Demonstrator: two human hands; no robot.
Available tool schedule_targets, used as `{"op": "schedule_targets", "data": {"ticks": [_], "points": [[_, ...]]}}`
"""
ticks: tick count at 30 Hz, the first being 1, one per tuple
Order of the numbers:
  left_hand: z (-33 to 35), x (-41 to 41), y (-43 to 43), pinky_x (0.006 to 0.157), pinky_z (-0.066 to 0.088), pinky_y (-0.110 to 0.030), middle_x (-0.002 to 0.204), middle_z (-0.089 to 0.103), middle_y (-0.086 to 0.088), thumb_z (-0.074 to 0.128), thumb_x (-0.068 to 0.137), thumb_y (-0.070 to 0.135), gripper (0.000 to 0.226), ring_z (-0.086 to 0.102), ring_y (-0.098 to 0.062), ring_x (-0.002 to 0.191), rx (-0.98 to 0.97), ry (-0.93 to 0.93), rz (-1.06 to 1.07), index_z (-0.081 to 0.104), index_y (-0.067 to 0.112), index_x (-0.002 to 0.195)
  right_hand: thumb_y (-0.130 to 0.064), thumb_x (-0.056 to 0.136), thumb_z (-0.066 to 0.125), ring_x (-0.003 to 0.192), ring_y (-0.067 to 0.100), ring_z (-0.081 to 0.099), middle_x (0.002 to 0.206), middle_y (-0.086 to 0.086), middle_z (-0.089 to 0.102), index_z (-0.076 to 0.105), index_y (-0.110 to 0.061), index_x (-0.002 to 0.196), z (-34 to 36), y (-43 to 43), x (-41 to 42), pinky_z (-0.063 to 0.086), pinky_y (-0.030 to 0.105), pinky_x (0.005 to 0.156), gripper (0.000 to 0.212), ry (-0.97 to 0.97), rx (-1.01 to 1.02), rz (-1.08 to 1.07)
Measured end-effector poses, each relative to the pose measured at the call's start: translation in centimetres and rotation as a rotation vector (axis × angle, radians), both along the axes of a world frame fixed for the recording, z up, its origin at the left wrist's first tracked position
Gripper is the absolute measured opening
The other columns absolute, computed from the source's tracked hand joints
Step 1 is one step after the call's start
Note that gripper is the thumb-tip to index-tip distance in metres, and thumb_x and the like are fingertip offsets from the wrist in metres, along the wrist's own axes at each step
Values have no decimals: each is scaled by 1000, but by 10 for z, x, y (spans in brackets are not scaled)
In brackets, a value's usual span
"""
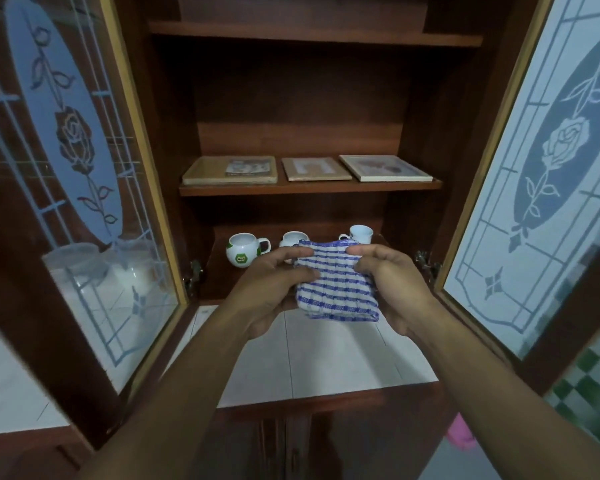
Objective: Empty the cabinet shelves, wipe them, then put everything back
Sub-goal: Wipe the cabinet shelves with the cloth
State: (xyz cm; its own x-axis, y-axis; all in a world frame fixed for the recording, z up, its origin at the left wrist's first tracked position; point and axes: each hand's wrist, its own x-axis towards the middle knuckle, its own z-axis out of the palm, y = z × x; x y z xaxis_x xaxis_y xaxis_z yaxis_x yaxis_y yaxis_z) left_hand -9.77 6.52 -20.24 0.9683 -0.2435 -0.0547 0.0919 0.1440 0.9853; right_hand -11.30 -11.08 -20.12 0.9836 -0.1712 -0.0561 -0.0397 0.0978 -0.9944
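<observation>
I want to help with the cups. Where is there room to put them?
The white counter under the cloth is bare. The top shelf looks bare too. Three frames fill the middle shelf. Cups line the back of the bottom shelf.

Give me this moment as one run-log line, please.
left hand: holds striped cloth | right hand: holds striped cloth | bottom shelf: three mugs | middle shelf: three flat frames | status: shelves not emptied

White tiled surface [329, 362], centre, grout lines visible. Pink object [459, 434] low right, blurred, possibly plastic. Green-and-white checkered patch [593, 386] at right edge. Clear containers [75, 263] at left, standing on white tiles, outlines faint.
</observation>
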Motion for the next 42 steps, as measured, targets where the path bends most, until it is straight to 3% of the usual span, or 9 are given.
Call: {"op": "schedule_targets", "data": {"ticks": [5,12,16,24,27,31,34,37,42], "points": [[7,44,-27,62,57,-29,92,76,-3,66,85,-2,31,73,-18,81,-25,6,33,65,15,112,-5,91,55,86,24,74,101,5,74,67,-16,107,5,-24,49,60,48,78,23,2,-1,39],[28,96,-66,63,58,-28,102,74,-6,66,85,-3,34,72,-20,89,-70,-44,75,65,16,113,-2,90,59,87,27,74,104,10,73,54,-26,123,29,-65,109,60,42,69,41,-17,153,117],[47,122,-73,67,58,-29,107,73,-6,66,86,-3,35,72,-21,92,-75,-85,79,65,16,115,-13,90,60,97,31,71,109,17,72,60,-5,124,51,-74,134,59,38,74,35,139,259,291],[110,149,-69,69,57,-32,101,74,-2,66,88,6,34,72,-19,90,-16,-323,7,63,23,118,-10,92,53,74,26,74,91,16,75,66,-3,112,124,-69,156,59,30,56,24,-4,162,385],[145,158,-53,66,59,-30,96,73,-1,65,91,16,26,71,-16,79,69,-540,170,66,25,115,-9,93,46,63,22,73,81,16,74,66,1,106,168,-69,155,57,27,48,25,-124,190,419],[188,180,-18,89,55,-35,97,73,10,65,82,42,23,69,-11,92,426,-1029,564,72,32,101,-10,80,53,94,28,72,104,18,73,66,0,110,226,-70,161,59,41,78,34,-315,127,408],[210,192,-5,91,48,-26,106,68,5,60,88,35,27,62,-10,101,765,-1320,784,70,22,110,-6,90,46,93,26,72,104,19,72,64,1,109,262,-68,168,61,37,74,28,-384,78,394],[223,213,3,94,42,-34,111,65,-4,55,93,36,33,55,-23,109,1049,-1392,828,67,17,117,-5,94,44,83,24,74,97,18,74,63,2,109,291,-67,179,60,33,59,25,-426,-36,315],[227,243,6,88,50,-44,112,66,-8,43,94,47,47,59,-29,104,1238,-1395,750,66,15,121,-1,88,56,78,24,74,94,16,75,61,2,114,337,-80,214,57,29,55,26,-443,-258,82]]}}
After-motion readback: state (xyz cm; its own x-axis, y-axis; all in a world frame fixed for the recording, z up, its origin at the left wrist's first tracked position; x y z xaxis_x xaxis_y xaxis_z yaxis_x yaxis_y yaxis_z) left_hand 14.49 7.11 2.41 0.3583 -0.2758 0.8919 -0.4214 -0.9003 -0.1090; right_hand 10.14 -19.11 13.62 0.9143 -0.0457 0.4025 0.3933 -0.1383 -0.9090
